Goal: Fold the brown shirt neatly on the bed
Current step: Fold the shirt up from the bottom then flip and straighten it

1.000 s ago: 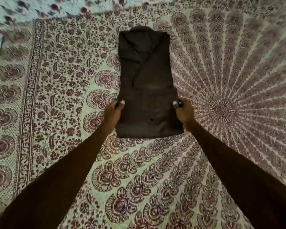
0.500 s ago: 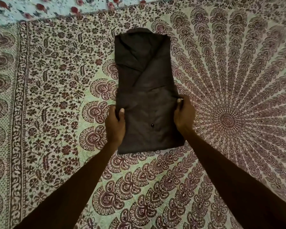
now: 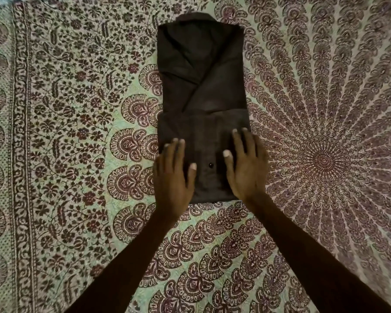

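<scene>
The brown shirt (image 3: 201,86) lies on the bed as a narrow upright rectangle, collar at the far end, sleeves folded in across its back. Its near end is doubled over onto the middle, and a small dark button shows on that flap. My left hand (image 3: 173,177) lies flat, fingers spread, on the flap's left side. My right hand (image 3: 246,163) lies flat on the flap's right side, fingers pointing away from me. Neither hand grips the cloth; both rest palm down on it.
A patterned bedspread (image 3: 77,132) covers the whole bed, with a mandala centre (image 3: 323,161) to the right of the shirt and a floral border strip (image 3: 20,154) down the left. Flat cloth lies on all sides of the shirt.
Both hands held the side edges of the shirt's lower flap before. They have let go and now lie flat on top of it. The view has also come closer.
</scene>
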Action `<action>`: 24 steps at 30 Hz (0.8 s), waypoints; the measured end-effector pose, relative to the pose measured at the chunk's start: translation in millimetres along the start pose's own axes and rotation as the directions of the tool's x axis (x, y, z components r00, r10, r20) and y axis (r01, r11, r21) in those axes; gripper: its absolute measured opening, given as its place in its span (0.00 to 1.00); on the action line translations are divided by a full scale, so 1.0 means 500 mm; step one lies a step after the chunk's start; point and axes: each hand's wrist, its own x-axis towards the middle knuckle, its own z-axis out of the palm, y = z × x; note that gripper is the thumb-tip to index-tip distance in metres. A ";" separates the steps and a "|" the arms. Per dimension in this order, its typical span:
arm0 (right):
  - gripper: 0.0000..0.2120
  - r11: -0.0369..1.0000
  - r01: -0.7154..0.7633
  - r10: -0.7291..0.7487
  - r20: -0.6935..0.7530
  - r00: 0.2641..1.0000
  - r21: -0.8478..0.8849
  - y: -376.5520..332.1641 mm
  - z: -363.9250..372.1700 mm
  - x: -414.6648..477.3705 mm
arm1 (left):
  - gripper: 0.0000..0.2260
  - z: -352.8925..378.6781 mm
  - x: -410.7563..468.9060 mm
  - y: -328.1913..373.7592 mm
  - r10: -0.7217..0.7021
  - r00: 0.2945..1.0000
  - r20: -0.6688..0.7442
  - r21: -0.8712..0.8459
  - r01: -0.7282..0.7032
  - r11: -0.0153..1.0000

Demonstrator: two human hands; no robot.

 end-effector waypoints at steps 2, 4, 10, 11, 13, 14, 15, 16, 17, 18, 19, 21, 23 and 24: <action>0.28 0.993 0.105 -0.097 0.130 0.987 -0.055 0.009 0.028 -0.007 | 0.27 0.028 -0.030 -0.011 0.079 0.985 0.151 0.048 -0.087 0.995; 0.30 0.989 0.125 -0.106 0.192 0.976 -0.086 0.022 0.053 0.005 | 0.28 0.050 -0.035 -0.033 0.053 0.975 0.215 0.122 -0.081 0.989; 0.30 0.992 0.092 -0.077 0.179 0.981 -0.081 0.025 0.060 0.019 | 0.27 0.050 -0.013 -0.039 0.007 0.975 0.222 0.122 -0.035 0.992; 0.29 0.996 0.073 -0.063 0.161 0.985 -0.060 0.028 0.051 0.020 | 0.26 0.042 -0.009 -0.045 -0.003 0.979 0.205 0.105 -0.019 0.994; 0.27 0.997 0.073 -0.069 0.126 0.990 -0.029 0.042 0.030 0.033 | 0.25 0.025 0.017 -0.067 0.011 0.984 0.177 0.093 -0.028 0.995; 0.26 0.993 0.114 -0.110 0.123 0.986 -0.026 0.052 0.021 0.045 | 0.25 0.021 0.037 -0.083 0.038 0.983 0.179 0.098 -0.056 0.994; 0.26 0.984 0.175 -0.170 0.135 0.976 -0.032 0.063 0.016 0.059 | 0.26 0.018 0.060 -0.100 0.075 0.976 0.203 0.111 -0.099 0.989; 0.26 0.969 0.243 -0.232 0.164 0.959 -0.046 0.075 0.013 0.072 | 0.27 0.016 0.081 -0.118 0.116 0.962 0.245 0.131 -0.152 0.980; 0.27 0.952 0.300 -0.283 0.204 0.937 -0.062 0.087 0.014 0.082 | 0.28 0.016 0.098 -0.136 0.154 0.941 0.300 0.150 -0.206 0.967; 0.28 0.936 0.342 -0.314 0.244 0.918 -0.081 0.097 0.016 0.091 | 0.29 0.015 0.111 -0.150 0.180 0.919 0.351 0.163 -0.250 0.955; 0.28 0.925 0.367 -0.328 0.281 0.902 -0.098 0.105 0.019 0.096 | 0.29 0.017 0.118 -0.161 0.196 0.899 0.392 0.170 -0.280 0.945; 0.29 0.915 0.387 -0.335 0.317 0.887 -0.115 0.115 0.023 0.101 | 0.29 0.015 0.129 -0.167 0.219 0.888 0.405 0.140 -0.297 0.945; 0.28 0.919 0.377 -0.328 0.308 0.893 -0.114 0.113 0.020 0.102 | 0.27 -0.001 0.136 -0.168 0.236 0.900 0.366 0.089 -0.286 0.954; 0.26 0.924 0.369 -0.326 0.291 0.899 -0.105 0.113 0.016 0.106 | 0.25 -0.012 0.141 -0.173 0.261 0.902 0.342 0.055 -0.297 0.953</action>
